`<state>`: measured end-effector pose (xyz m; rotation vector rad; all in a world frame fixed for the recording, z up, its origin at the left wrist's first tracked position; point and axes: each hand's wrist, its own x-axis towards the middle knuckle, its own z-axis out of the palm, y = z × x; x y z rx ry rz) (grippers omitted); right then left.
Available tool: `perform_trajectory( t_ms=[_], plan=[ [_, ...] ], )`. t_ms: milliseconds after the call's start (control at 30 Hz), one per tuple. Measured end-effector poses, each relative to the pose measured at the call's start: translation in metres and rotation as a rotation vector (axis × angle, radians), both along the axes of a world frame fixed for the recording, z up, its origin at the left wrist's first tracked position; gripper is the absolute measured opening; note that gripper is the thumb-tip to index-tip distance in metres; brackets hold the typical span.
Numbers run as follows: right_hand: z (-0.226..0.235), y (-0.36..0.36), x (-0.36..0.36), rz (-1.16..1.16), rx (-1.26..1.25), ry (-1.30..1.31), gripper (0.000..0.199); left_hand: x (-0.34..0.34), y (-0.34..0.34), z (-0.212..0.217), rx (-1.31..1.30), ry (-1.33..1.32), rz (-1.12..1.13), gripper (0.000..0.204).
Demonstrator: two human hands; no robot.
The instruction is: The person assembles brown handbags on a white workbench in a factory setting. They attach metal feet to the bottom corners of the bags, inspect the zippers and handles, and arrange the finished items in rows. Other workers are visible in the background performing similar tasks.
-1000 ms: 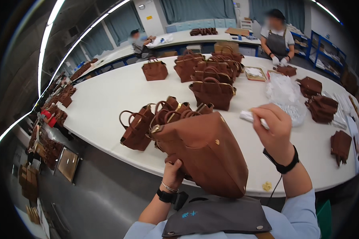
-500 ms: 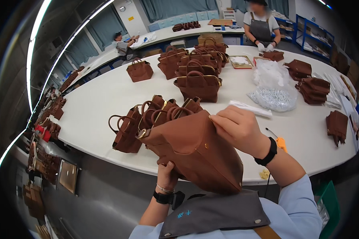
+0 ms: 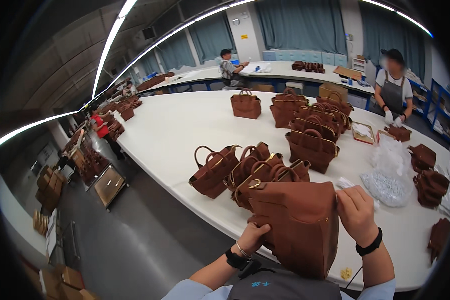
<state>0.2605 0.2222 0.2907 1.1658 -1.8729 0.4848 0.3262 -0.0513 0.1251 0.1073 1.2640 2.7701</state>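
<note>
A brown leather handbag [image 3: 305, 220] with gold-coloured fittings is held up at the table's near edge, close against my apron. My left hand [image 3: 252, 236] grips its left side low down, thumb on the leather and the other fingers hidden behind it. At the upper right corner, my right hand [image 3: 356, 207] is closed, pinching the bag's edge between thumb and fingers. Just behind it stand several similar bags, among them a leftmost handbag [image 3: 215, 172] with its handles up.
The white table [image 3: 175, 135] carries rows of brown handbags [image 3: 312, 150], a clear plastic bag of small pieces [image 3: 385, 187] and a shallow tray [image 3: 363, 133]. A gloved co-worker [image 3: 396, 90] stands at the far right. Beyond the left edge is a wheeled cart [image 3: 111, 185].
My view has swung left, so the scene sits further right. The held bag is more upright now, and both hands keep their grip on it.
</note>
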Motion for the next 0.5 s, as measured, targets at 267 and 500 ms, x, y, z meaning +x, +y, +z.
perform_trajectory(
  t_ms=[267, 500],
  plan=[
    [0.008, 0.025, -0.017, -0.173, -0.39, -0.048, 0.022, 0.004, -0.011, -0.014, 0.031, -0.029, 0.036, 0.049],
    [-0.025, 0.025, -0.011, -0.138, -0.344, -0.181, 0.02, 0.0, -0.014, -0.015, 0.018, -0.03, 0.016, 0.046]
  ],
)
